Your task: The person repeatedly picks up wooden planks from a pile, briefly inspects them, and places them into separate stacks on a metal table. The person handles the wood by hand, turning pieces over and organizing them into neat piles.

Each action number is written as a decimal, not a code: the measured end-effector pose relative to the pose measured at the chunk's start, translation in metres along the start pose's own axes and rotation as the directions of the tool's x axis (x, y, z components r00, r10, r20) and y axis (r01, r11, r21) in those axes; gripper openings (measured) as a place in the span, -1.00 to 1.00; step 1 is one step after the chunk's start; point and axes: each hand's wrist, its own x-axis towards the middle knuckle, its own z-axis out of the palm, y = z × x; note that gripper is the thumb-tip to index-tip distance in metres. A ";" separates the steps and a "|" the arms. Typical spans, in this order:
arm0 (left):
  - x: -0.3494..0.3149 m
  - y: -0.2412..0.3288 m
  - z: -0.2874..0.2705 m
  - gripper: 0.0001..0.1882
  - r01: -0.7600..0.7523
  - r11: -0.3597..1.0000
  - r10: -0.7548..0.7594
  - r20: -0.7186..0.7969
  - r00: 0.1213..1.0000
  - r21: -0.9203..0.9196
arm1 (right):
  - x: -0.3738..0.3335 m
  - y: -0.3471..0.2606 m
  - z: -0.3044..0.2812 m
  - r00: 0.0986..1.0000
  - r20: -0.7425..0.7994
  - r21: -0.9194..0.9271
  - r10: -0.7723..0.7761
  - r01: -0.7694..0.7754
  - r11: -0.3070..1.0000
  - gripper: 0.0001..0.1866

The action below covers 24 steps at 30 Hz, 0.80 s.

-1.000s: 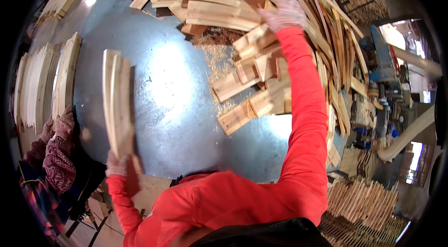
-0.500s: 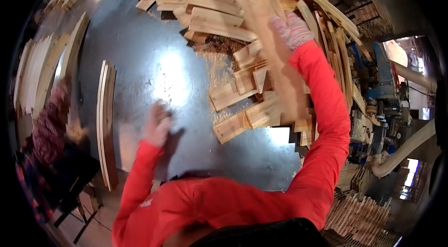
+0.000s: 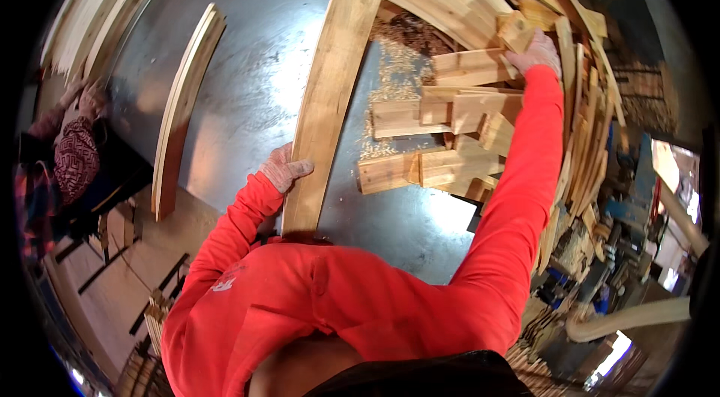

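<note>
Well to the left of the person's hands, a stack of thin pale wooden slats (image 3: 180,108) lies on edge on the grey metal table (image 3: 255,74), apparently set aside from the loose pile, and a co-worker's patterned sleeve (image 3: 75,157) shows at the far left edge. The gloved left hand (image 3: 285,168) curls its fingers over the near left edge of a long, pale, knot-free wooden plank (image 3: 334,89), probably to steady it where it runs away across the table. Out to the right, the right hand (image 3: 534,54), also gloved, rests palm-down and partly closed on a heap of short light-brown wooden offcuts (image 3: 450,127), though whether it grips one cannot be told.
</note>
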 end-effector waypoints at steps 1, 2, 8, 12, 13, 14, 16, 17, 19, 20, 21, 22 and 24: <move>-0.005 0.003 -0.003 -0.49 0.003 0.999 -0.003 -0.005 1.000 0.036 | -0.020 -0.008 -0.023 0.996 0.042 0.012 -0.081 0.080 0.997 0.02; -0.007 0.005 -0.006 -0.50 0.010 0.997 -0.011 0.013 1.000 0.079 | -0.032 0.011 -0.013 0.986 -0.079 -0.009 -0.146 0.145 0.989 -0.03; 0.002 -0.011 -0.012 -0.48 0.100 0.942 -0.061 0.130 0.990 -0.319 | -0.177 -0.017 -0.033 0.829 -0.120 0.160 -0.546 0.559 0.813 -0.16; 0.004 -0.032 -0.033 -0.50 0.100 0.978 -0.086 0.084 0.993 -0.180 | -0.310 -0.140 -0.016 0.367 -0.703 0.345 -0.610 0.925 0.159 -0.61; -0.004 -0.033 -0.033 -0.49 0.146 0.916 -0.133 0.061 0.989 -0.372 | -0.349 -0.185 -0.020 0.317 -0.732 0.357 -0.603 0.932 0.056 -0.73; -0.010 -0.033 -0.033 -0.48 0.175 0.820 -0.177 0.049 0.983 -0.544 | -0.373 -0.211 -0.038 0.315 -0.656 0.403 -0.685 0.914 0.034 -0.84; -0.015 -0.024 -0.040 -0.47 0.199 0.855 -0.184 0.078 0.980 -0.478 | -0.413 -0.263 -0.011 0.106 -0.625 0.192 -0.773 0.981 -0.021 -0.81; -0.019 -0.025 -0.043 -0.46 0.201 0.897 -0.174 0.104 0.979 -0.393 | -0.423 -0.278 -0.015 -0.108 -0.424 0.084 -0.899 0.984 -0.158 -0.79; -0.016 -0.021 -0.052 -0.45 0.179 0.975 -0.157 0.163 0.974 -0.133 | -0.416 -0.267 -0.020 0.053 -0.368 0.348 -0.928 0.934 -0.084 -0.54; -0.019 -0.024 -0.059 -0.44 0.161 0.987 -0.154 0.166 0.974 -0.029 | -0.404 -0.249 -0.026 0.207 -0.414 0.438 -0.887 0.899 0.006 -0.40; -0.022 -0.032 -0.065 -0.44 0.144 0.989 -0.148 0.167 0.975 0.036 | -0.386 -0.221 -0.021 0.375 -0.440 0.473 -0.816 0.869 0.145 -0.25; -0.027 -0.034 -0.067 -0.43 0.125 0.989 -0.136 0.163 0.977 0.075 | -0.366 -0.182 -0.019 0.529 -0.436 0.492 -0.728 0.817 0.300 -0.11; -0.038 -0.037 -0.069 -0.42 0.026 0.998 -0.034 0.155 0.987 0.049 | -0.333 -0.085 -0.006 0.805 -0.224 0.396 -0.550 0.590 0.704 0.18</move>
